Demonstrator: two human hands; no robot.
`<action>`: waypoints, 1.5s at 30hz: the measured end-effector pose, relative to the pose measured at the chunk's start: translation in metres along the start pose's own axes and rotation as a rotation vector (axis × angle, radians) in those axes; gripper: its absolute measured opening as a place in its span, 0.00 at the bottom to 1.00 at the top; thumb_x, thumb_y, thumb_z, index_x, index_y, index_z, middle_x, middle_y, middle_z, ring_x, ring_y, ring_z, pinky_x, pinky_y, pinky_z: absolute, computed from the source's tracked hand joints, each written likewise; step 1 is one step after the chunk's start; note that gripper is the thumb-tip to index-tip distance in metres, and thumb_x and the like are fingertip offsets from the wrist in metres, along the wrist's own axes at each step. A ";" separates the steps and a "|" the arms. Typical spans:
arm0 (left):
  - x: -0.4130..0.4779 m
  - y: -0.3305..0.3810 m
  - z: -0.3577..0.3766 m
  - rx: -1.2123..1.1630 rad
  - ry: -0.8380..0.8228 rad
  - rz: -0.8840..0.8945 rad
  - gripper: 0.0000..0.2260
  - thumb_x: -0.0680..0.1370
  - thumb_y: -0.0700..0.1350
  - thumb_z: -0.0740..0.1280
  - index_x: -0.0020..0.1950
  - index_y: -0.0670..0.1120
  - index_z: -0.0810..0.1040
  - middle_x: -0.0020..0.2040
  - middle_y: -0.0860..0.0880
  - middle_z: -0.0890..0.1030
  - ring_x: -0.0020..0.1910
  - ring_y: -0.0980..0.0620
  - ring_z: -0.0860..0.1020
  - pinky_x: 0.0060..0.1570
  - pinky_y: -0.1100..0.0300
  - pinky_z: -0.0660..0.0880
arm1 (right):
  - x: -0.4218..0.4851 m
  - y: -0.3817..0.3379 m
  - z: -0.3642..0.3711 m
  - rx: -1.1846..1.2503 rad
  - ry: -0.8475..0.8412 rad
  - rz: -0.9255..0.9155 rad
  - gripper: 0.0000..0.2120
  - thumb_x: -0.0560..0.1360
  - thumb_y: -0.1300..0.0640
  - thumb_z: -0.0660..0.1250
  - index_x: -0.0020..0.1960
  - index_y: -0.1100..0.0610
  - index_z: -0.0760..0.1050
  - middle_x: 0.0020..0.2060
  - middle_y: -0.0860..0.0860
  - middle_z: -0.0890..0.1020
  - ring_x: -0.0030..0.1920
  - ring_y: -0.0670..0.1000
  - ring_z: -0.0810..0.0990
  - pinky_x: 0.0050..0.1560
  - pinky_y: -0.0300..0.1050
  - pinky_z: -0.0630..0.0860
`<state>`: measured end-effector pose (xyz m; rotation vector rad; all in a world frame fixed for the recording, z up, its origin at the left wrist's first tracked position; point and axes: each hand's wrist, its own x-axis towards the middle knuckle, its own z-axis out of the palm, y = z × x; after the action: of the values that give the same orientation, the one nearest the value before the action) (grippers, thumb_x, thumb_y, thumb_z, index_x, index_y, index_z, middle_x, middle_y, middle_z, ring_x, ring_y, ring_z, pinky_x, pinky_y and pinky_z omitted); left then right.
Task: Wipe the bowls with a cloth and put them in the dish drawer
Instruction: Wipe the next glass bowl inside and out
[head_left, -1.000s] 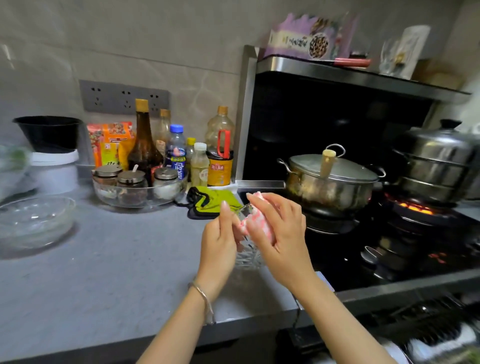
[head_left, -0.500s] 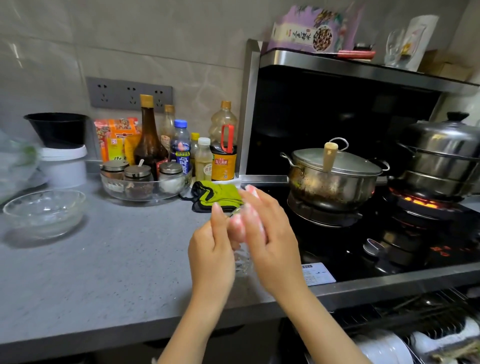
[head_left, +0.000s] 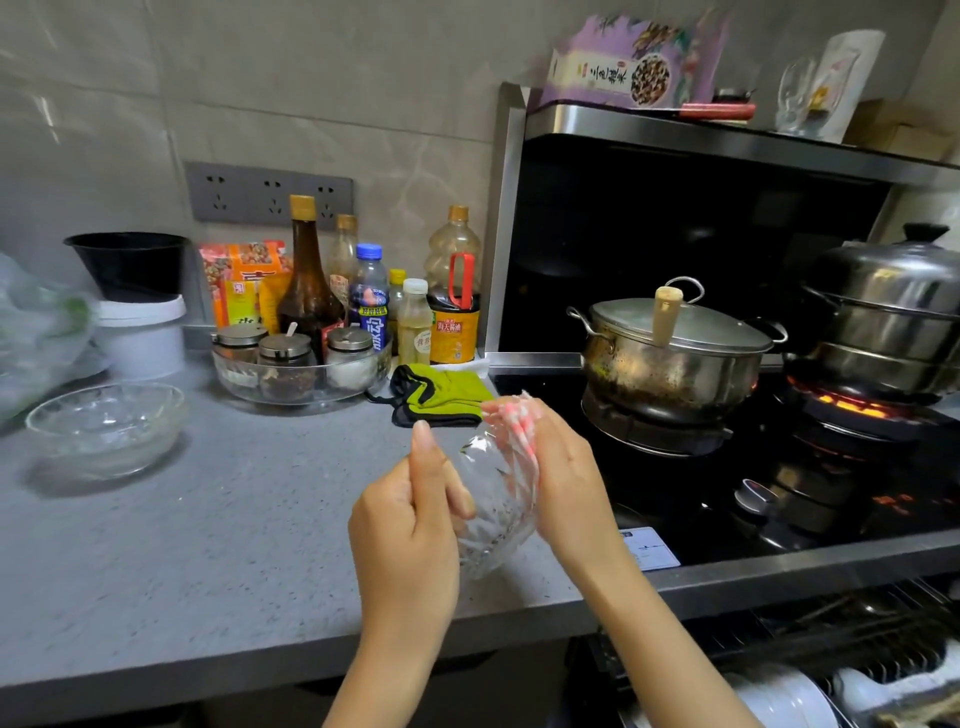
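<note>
So that the cloth (head_left: 511, 423) reaches inside, your left hand (head_left: 410, 525) is gripping the glass bowl (head_left: 493, 514) tilted, your right hand (head_left: 563, 475) pressing the cloth in

**Soft kitchen light, motion blur at the hands, bent edges**

The light is even and moderate, with soft shadows on the grey tabletop (head_left: 156, 519) under the glass bowl (head_left: 104, 426) at the left. An orange glow shows at the burner (head_left: 852, 408) under the steamer (head_left: 893, 312), whose steel carries pale highlights. The stove recess is dark. The pink cloth (head_left: 514, 421) and the plastic bag (head_left: 36, 332) at the left edge are smeared by blur. Wall lines and the hood (head_left: 675, 132) curve toward the corners.
</note>
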<state>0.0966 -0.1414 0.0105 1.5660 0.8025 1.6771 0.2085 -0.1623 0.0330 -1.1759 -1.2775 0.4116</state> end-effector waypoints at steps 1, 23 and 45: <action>0.001 0.001 -0.001 0.013 -0.001 0.020 0.27 0.80 0.61 0.49 0.28 0.50 0.73 0.22 0.52 0.72 0.24 0.56 0.71 0.27 0.66 0.67 | -0.004 -0.003 0.002 -0.063 0.017 -0.048 0.19 0.79 0.48 0.53 0.60 0.53 0.78 0.54 0.42 0.81 0.58 0.38 0.77 0.57 0.32 0.71; 0.001 0.015 -0.008 -0.254 0.060 -0.268 0.26 0.80 0.55 0.54 0.23 0.47 0.66 0.21 0.53 0.68 0.22 0.61 0.66 0.24 0.72 0.63 | -0.003 -0.015 -0.001 0.120 -0.034 0.085 0.19 0.76 0.47 0.57 0.57 0.56 0.79 0.53 0.48 0.83 0.56 0.43 0.80 0.55 0.35 0.75; 0.004 0.012 -0.024 -0.060 -0.178 -0.164 0.26 0.73 0.58 0.60 0.23 0.41 0.63 0.20 0.50 0.59 0.20 0.55 0.59 0.23 0.68 0.60 | -0.020 -0.022 -0.003 0.104 -0.057 0.253 0.23 0.80 0.50 0.60 0.42 0.71 0.77 0.37 0.41 0.85 0.44 0.42 0.84 0.55 0.58 0.72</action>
<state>0.0711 -0.1443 0.0213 1.5397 0.7596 1.4110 0.1971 -0.1885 0.0422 -1.2483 -1.1444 0.6942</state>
